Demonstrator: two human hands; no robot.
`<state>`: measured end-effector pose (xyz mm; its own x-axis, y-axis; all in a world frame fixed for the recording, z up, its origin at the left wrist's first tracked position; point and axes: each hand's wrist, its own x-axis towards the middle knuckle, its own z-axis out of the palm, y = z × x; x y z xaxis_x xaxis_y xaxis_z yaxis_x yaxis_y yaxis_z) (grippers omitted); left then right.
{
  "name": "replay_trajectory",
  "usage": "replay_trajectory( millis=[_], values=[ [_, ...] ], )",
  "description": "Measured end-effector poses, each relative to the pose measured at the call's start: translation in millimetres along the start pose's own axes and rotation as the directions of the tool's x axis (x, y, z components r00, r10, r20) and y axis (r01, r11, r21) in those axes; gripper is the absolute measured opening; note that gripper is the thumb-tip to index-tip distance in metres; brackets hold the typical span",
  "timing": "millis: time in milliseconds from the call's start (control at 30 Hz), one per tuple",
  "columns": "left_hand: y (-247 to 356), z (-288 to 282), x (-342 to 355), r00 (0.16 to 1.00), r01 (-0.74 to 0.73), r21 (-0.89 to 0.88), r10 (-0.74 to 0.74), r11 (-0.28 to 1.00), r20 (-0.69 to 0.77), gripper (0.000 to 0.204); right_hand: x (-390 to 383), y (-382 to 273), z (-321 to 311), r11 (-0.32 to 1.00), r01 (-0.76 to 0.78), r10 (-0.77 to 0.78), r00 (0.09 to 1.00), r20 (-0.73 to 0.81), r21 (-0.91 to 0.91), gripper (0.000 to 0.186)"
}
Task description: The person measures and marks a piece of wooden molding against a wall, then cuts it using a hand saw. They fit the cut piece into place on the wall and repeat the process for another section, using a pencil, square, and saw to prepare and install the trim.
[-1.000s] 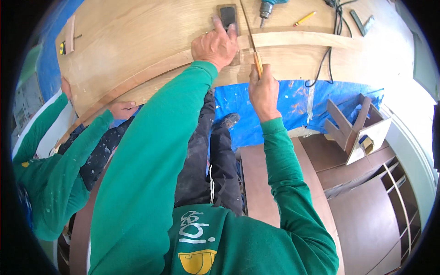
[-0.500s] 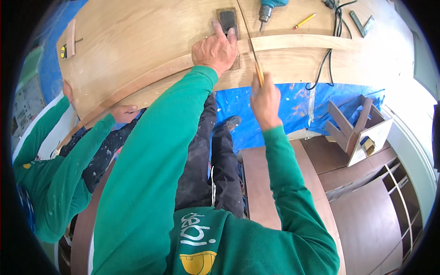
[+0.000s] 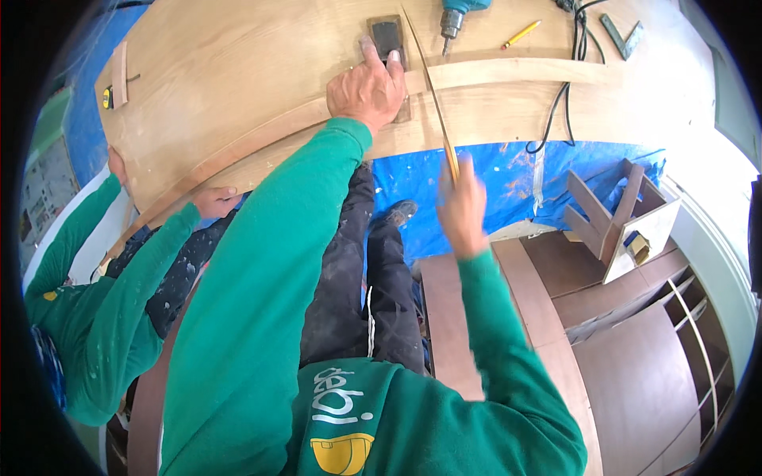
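Observation:
My left hand [image 3: 365,91] grips a brown wooden block with a dark top [image 3: 387,38], like a hand plane, pressing it over a long pale curved wood strip [image 3: 508,73] on a large plywood panel [image 3: 230,63]. My right hand [image 3: 463,198], blurred, is closed round the wooden handle of a long thin saw [image 3: 432,91], whose blade crosses the strip just right of the block. A teal drill [image 3: 462,9] lies above the blade. At the left, another person's two hands [image 3: 214,202] rest along the panel's lower edge.
A yellow pencil [image 3: 520,36], metal square [image 3: 621,38], black cable [image 3: 567,103] and small tape measure [image 3: 107,98] lie on the panel. Below are blue sheeting [image 3: 500,182], a plywood assembly [image 3: 639,238], brown boards [image 3: 627,389] and the other person in a green sweatshirt [image 3: 95,333].
My right hand and the saw have moved down toward me along the cutting line, the handle now further below the panel's edge. My left hand stays on the block.

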<state>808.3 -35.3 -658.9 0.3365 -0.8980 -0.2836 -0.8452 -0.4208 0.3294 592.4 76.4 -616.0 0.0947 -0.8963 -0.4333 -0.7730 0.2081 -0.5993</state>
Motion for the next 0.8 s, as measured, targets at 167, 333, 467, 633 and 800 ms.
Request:
replay_trajectory(
  millis=[167,333,467,633,800],
  values=[
    [2.2,0.2,8.3,1.0,-0.011,0.054,0.012,0.998,-0.023,0.073,67.8,-40.6,11.5,0.99,0.087,-0.1,0.988,-0.118,-0.108,0.022],
    [-2.2,-6.1,2.6,0.999,0.032,0.032,-0.033,0.999,0.015,0.073,-63.1,15.4,-15.4,0.997,-0.001,-0.003,0.999,-0.046,-0.074,0.014],
    [-3.1,-5.6,3.6,0.999,0.035,0.021,-0.035,0.999,0.007,0.074,-82.8,30.9,-22.2,0.999,0.027,-0.028,0.999,-0.041,-0.029,0.014],
    [5.8,-3.8,6.5,0.998,0.005,0.045,-0.007,0.999,0.055,0.074,79.1,-26.9,14.5,0.984,0.135,-0.146,0.985,-0.089,-0.118,0.015],
    [-0.9,-10.0,3.8,0.998,0.038,0.044,-0.04,0.998,0.042,0.074,28.1,-17.2,9.0,0.997,0.054,-0.056,0.997,-0.052,-0.049,0.016]
  ],
)
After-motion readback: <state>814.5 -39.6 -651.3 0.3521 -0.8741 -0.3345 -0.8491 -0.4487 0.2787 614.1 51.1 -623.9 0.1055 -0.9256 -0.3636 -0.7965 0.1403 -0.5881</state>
